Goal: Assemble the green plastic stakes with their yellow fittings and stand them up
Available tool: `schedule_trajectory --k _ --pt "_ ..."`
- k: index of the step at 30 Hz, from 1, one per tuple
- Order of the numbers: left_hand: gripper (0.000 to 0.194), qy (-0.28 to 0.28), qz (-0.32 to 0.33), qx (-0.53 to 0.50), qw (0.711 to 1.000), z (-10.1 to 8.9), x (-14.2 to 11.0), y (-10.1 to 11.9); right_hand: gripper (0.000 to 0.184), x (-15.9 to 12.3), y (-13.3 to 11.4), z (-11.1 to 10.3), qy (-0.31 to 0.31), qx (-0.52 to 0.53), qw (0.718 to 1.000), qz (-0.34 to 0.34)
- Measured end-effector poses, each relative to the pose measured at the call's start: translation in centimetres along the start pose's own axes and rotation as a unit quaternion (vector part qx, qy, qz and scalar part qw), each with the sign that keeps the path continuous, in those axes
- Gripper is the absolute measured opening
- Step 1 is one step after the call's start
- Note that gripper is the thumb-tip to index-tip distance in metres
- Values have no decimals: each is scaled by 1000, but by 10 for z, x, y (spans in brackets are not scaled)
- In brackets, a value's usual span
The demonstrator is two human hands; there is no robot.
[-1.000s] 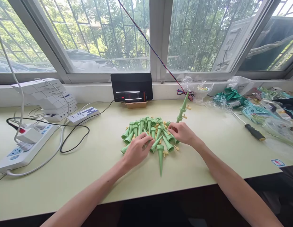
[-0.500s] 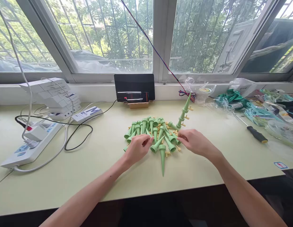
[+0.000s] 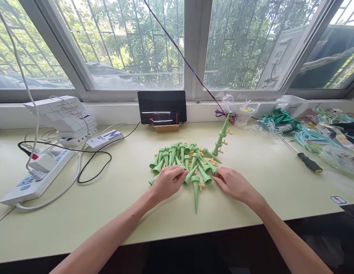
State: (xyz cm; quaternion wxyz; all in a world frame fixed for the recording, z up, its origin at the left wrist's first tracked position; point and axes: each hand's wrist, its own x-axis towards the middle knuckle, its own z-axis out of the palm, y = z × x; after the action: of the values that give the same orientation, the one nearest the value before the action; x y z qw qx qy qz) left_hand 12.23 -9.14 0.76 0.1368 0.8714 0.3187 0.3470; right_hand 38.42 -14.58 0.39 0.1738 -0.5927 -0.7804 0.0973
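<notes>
Centrally, the green spikes point(image 3: 182, 150) lie heaped on the counter point(image 3: 239, 217) among yellow fittings point(image 3: 201, 186). At the heap's near side, your left hand point(image 3: 166, 182) has its fingers curled nearly closed; your right hand point(image 3: 234, 183) has its fingers bent close together at the right edge. Whether either grips anything, you cannot tell. Beyond rises a leaning spike stack point(image 3: 222, 135). Farther back, a clear plastic bag point(image 3: 247, 111) contains something round and yellowish; white boxes point(image 3: 65, 118) are piled left.

Both forearms point(image 3: 108, 232) look bare and sleeveless, one with a small dark spot point(image 3: 133, 215).
</notes>
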Motion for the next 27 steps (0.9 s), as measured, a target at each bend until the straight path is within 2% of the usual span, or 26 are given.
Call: schedule_trajectory --k 5,9,14,17,20,24,27 --pt "34 1 1 2 1000 0 0 0 21 0 -1 -3 -4 -7 1000 9" --pt "30 8 -6 -3 1000 0 1 1 21 5 -10 -25 17 36 999 27" --pt "17 13 -57 -36 998 -1 1 3 18 35 -36 -49 70 150 985 -54" --pt "18 34 -92 -70 993 -3 3 4 16 56 -48 -41 93 192 970 -119" --pt "21 52 -130 -112 984 -7 5 5 12 68 -52 -18 117 246 948 -165" --pt "27 40 -138 -146 979 -8 5 6 9 66 -49 7 177 275 925 -195" --pt "30 24 -130 -146 980 -6 4 6 8 62 -49 11 181 273 922 -206"
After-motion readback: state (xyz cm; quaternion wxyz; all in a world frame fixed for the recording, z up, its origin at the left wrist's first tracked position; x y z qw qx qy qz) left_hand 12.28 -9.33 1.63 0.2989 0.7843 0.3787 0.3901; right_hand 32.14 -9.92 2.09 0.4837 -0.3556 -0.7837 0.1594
